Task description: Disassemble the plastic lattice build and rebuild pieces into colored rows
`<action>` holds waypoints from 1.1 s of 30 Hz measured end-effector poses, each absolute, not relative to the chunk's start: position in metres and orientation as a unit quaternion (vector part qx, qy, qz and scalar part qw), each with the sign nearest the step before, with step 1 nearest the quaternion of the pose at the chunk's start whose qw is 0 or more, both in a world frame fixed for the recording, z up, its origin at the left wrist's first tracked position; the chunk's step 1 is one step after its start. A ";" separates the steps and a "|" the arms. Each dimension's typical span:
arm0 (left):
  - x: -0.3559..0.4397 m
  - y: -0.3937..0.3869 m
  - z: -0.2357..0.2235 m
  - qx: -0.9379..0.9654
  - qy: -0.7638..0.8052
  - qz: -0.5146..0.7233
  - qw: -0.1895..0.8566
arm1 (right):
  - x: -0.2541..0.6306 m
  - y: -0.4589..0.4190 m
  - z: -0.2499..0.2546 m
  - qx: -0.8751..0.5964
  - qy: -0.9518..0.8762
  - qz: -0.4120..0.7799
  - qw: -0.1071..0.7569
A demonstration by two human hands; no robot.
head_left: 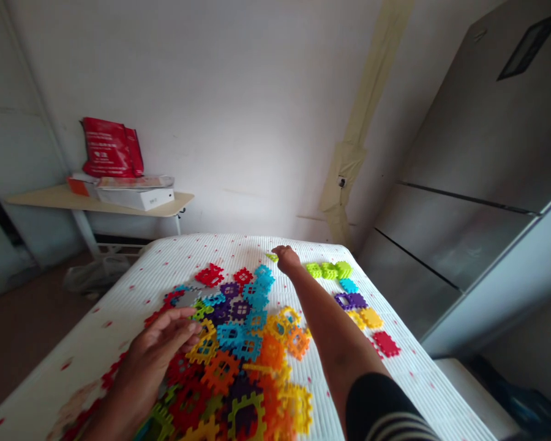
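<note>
My right hand [287, 258] reaches out to the far part of the table. Its fingers are closed on a light green interlocking plastic tile [272, 257], partly hidden by the hand. Over the left side of a heap of coloured notched tiles, my left hand [165, 343] is half curled, thumb and forefinger apart. Close to its fingertips are a green tile [202, 309] and a yellow tile [202, 350]. Blue tiles [247, 346], orange tiles [221, 371] and purple tiles [241, 309] overlap in the heap, many with window-like cutouts.
Right of my forearm, tiles lie sorted by colour: light green [329, 270], blue [349, 285], purple [358, 300], yellow [371, 318] and red [386, 344]. A side table [50, 199] carries boxes and a red bag [108, 150]. A grey fridge [463, 184] stands right.
</note>
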State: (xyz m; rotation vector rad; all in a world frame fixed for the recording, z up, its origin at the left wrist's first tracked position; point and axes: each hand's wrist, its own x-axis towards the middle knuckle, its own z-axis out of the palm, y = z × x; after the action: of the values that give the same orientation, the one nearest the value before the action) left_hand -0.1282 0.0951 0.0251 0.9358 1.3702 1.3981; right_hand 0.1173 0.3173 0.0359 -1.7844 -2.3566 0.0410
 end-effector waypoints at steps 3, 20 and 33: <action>-0.131 0.095 0.028 0.369 0.563 0.578 0.461 | 0.109 0.328 0.030 -0.575 -0.817 0.015 0.037; -0.133 0.096 0.036 0.380 0.549 0.595 0.448 | 0.156 0.302 0.057 -0.698 -0.715 0.039 0.022; -0.135 0.096 0.037 0.378 0.554 0.588 0.451 | 0.156 0.317 0.044 -0.770 -0.631 0.086 0.025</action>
State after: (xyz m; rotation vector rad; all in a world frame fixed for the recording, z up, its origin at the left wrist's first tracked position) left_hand -0.1347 0.0955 0.0371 0.9353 1.3696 1.4534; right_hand 0.1565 0.3171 0.0444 -2.3830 -1.9522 0.2658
